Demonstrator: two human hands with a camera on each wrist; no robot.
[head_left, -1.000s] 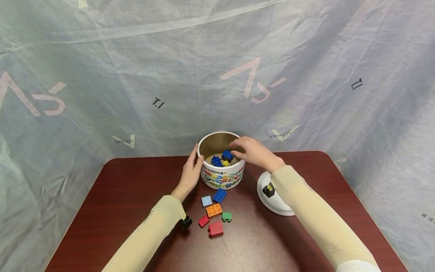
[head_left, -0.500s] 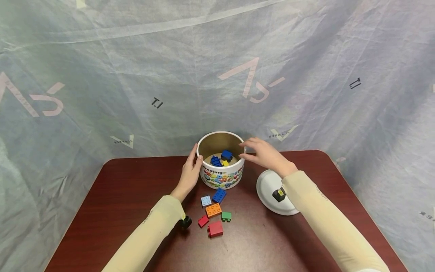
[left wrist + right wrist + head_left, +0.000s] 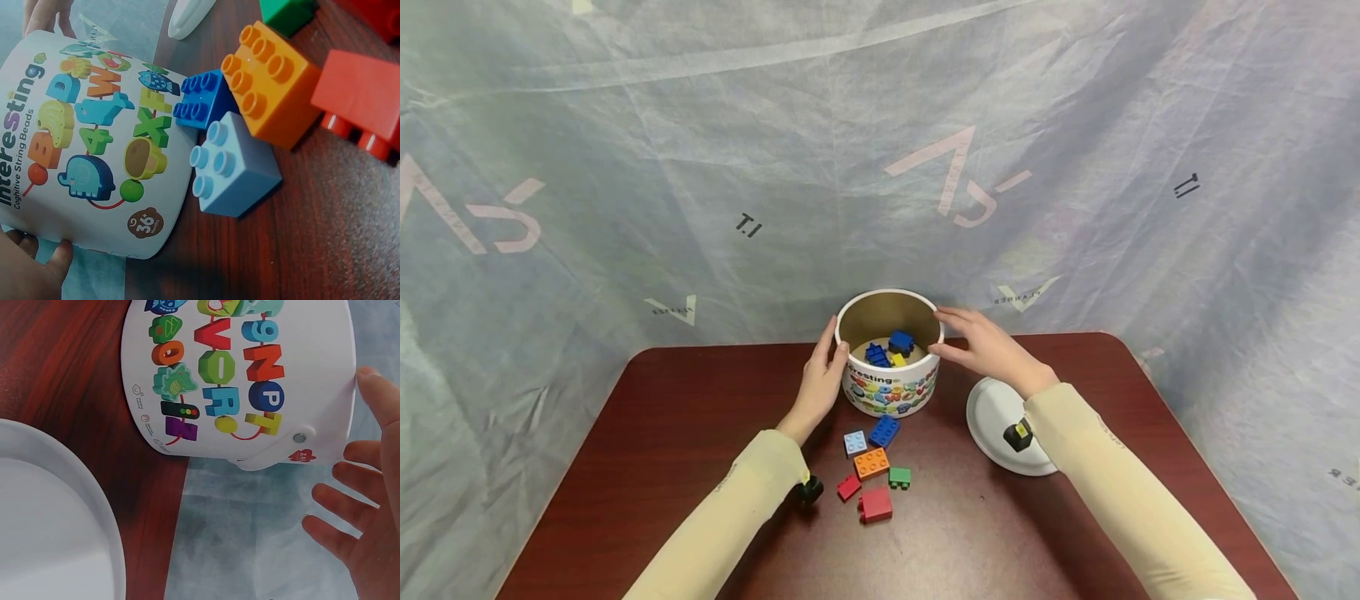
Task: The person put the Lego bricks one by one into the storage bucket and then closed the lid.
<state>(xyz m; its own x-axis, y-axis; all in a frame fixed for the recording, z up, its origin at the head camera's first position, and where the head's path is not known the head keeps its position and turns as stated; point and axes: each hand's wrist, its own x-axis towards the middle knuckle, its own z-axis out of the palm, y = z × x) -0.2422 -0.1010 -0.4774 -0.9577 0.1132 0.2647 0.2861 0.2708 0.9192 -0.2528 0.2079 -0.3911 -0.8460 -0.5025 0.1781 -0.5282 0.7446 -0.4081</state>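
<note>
A white round toy bucket (image 3: 889, 392), printed with colourful letters and animals, stands uncovered at the back of the table. Two blue bricks (image 3: 901, 342) and a small yellow brick (image 3: 898, 361) lie inside it. My left hand (image 3: 818, 379) rests against the bucket's left side, fingers fairly straight along the outside and thumb at the rim. On the other side, my right hand (image 3: 992, 346) has its fingers spread, with thumb and fingertips right at the rim. Nothing shows between the right hand's fingers in the right wrist view, where the bucket's handle rivet (image 3: 300, 438) is visible.
In front of the bucket lie blue (image 3: 884, 431), light blue (image 3: 855, 443), orange (image 3: 872, 463), green (image 3: 899, 477) and two red bricks (image 3: 876, 505). A white round lid (image 3: 992, 408) lies to the right, under the right wrist. Grey sheeting (image 3: 805, 167) hangs behind the table.
The right hand has come out of the bucket and moved right to its rim, fingers spreading. The left hand, bucket and loose bricks stay in place.
</note>
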